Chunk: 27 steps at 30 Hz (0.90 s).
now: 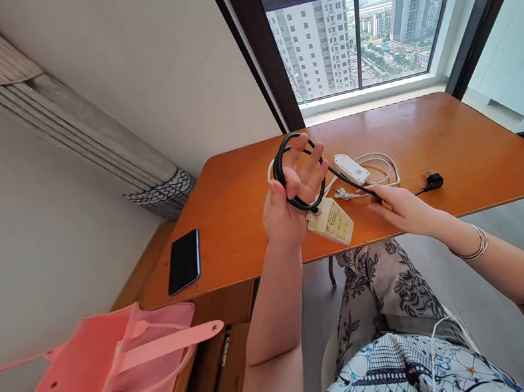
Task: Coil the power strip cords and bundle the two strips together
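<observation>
A black power cord (279, 169) hangs in several loops around my left hand (292, 194), whose palm faces up with the thumb against the coil and the other fingers spread. Its one end enters a cream-coloured power strip (332, 223) with a label, beside my left wrist near the table's front edge. My right hand (399, 202) pinches a straight stretch of the same cord, which slants down from the coil. Beyond that hand, the cord's black plug (434, 180) lies on the table. Behind the cord lie a white power strip (351, 169) and a white plug (343, 194).
The orange-brown wooden table (246, 219) stands before a window (360, 37). A white cord (391, 163) curls beside the white strip. A black phone (183, 262) lies at the left edge. On a lower wooden cabinet (233, 377) at the left sits an open pink bag (121, 376).
</observation>
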### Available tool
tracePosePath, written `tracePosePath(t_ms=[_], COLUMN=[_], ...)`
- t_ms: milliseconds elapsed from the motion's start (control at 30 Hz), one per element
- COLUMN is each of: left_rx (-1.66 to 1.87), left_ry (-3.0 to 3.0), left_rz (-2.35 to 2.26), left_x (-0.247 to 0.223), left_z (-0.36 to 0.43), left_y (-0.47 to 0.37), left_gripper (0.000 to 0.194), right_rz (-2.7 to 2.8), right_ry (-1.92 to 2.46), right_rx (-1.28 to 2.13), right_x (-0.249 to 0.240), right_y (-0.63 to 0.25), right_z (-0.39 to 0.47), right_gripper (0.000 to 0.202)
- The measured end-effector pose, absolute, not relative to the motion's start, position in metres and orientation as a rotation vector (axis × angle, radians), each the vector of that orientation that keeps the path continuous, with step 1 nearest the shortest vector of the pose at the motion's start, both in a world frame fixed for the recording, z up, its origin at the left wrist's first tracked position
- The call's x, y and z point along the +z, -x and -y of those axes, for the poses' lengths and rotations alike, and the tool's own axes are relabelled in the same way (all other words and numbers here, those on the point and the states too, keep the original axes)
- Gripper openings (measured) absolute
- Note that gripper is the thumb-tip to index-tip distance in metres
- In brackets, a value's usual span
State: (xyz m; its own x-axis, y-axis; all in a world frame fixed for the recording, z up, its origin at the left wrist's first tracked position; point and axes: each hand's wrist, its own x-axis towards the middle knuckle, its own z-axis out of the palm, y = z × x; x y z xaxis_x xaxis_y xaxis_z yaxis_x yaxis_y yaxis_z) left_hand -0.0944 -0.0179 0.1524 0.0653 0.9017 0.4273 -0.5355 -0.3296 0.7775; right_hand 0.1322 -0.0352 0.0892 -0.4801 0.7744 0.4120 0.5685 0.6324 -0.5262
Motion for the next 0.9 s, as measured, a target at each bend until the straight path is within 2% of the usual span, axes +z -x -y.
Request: tracePosePath(t_ms=[300,533,900], left_rx=[1.163,1.148,1.303], left_ry=[-1.188,-1.116,-0.979], left_rz=[-0.305,-0.45,-0.534], left_x=[0.152,0.153,0.153], left_z=[0.025,0.028,0.03], left_y=[0.106,0.111,0.1], left_gripper=[0.063,0.057,0.058], right_rz=[1.777,1.459,1.987], right_ry=[0.986,0.985,0.842], right_rx=[0.459,0.35,0.266], right_x=[0.102,0.105,0.086], right_y=[-0.136,-0.148,-0.137], right_z=[0.031,0.032,0.056], right_gripper=[0.046,0.047,0.038])
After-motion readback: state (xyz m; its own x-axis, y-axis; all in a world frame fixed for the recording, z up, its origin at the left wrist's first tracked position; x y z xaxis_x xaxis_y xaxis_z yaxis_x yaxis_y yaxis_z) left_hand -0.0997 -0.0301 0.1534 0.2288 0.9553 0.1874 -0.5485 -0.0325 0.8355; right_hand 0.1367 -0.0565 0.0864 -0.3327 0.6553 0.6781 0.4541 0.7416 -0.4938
